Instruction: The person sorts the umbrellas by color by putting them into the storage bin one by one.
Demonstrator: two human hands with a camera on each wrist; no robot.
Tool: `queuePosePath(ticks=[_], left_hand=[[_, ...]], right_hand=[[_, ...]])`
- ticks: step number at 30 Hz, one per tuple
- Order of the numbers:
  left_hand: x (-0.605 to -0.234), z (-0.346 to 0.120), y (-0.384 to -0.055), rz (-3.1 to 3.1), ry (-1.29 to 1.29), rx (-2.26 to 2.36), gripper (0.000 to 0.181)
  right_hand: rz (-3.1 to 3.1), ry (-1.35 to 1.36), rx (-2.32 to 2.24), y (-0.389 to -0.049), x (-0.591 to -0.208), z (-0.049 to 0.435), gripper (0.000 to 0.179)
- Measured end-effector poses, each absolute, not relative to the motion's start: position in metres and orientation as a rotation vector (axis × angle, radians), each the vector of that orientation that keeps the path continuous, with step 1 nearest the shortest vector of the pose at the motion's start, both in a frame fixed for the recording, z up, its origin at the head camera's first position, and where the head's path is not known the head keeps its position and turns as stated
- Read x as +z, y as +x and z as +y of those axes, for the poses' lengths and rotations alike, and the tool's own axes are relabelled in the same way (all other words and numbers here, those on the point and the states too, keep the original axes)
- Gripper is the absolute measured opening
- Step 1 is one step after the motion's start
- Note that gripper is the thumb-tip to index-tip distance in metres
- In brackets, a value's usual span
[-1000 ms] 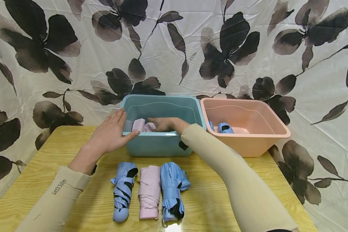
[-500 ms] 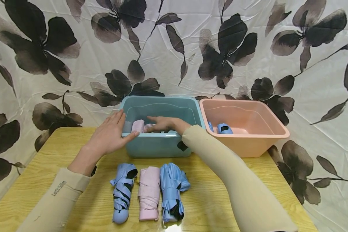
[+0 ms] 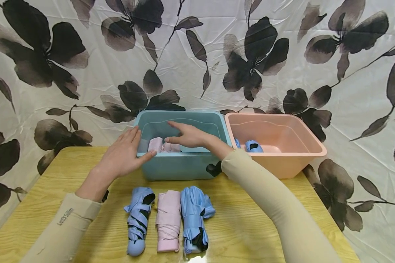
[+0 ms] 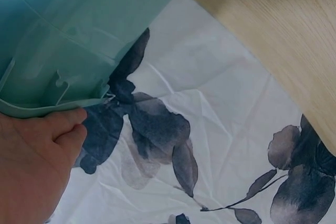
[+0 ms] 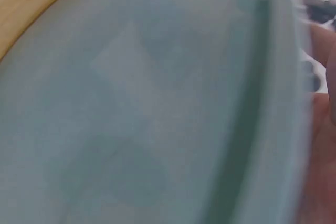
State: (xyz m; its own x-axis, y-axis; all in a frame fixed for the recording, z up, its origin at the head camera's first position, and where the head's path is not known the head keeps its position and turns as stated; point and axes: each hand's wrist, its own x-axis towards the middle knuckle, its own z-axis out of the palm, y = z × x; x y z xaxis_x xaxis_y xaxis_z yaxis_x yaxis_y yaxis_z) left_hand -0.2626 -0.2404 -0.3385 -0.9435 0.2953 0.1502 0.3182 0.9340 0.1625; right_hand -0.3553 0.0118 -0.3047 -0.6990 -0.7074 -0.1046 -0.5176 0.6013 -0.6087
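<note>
My left hand [image 3: 121, 153] rests on the left rim of the teal bin [image 3: 181, 166], fingers straight and the thumb over the front edge. In the left wrist view, the fingers [image 4: 68, 124] lie along that rim. My right hand [image 3: 192, 136] is over the bin's opening, fingers and thumb spread, holding nothing. Below it inside the bin lie pink folded umbrellas [image 3: 155, 144], partly hidden by the front wall. The right wrist view is mostly filled by the bin's blurred outer wall [image 5: 131, 103], with part of the hand at the right edge.
On the wooden table [image 3: 243, 226], in front of the bin, lie a blue folded umbrella [image 3: 139, 221], a pink one [image 3: 169, 221] and another blue one [image 3: 195, 219]. A peach bin [image 3: 276, 164] with blue umbrellas [image 3: 254, 146] stands to the right. Floral cloth [image 3: 197, 54] hangs behind.
My right hand has come up off the pink umbrellas inside the teal bin, its fingers spreading. The left hand stays on the rim.
</note>
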Motion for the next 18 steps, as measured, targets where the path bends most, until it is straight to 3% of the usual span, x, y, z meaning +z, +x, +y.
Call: queuePosePath(ticks=[8, 18], left_hand=[[-0.337, -0.24, -0.263, -2.977, -0.464, -0.274, 0.103], [-0.338, -0.239, -0.261, -2.976, -0.463, -0.283, 0.102]], right_hand=[[2.668, -1.186, -1.03, -0.314, -0.291, 0.035, 0.073], [2.767, -1.399, -1.497, -0.272, -0.31, 0.07, 0.063]])
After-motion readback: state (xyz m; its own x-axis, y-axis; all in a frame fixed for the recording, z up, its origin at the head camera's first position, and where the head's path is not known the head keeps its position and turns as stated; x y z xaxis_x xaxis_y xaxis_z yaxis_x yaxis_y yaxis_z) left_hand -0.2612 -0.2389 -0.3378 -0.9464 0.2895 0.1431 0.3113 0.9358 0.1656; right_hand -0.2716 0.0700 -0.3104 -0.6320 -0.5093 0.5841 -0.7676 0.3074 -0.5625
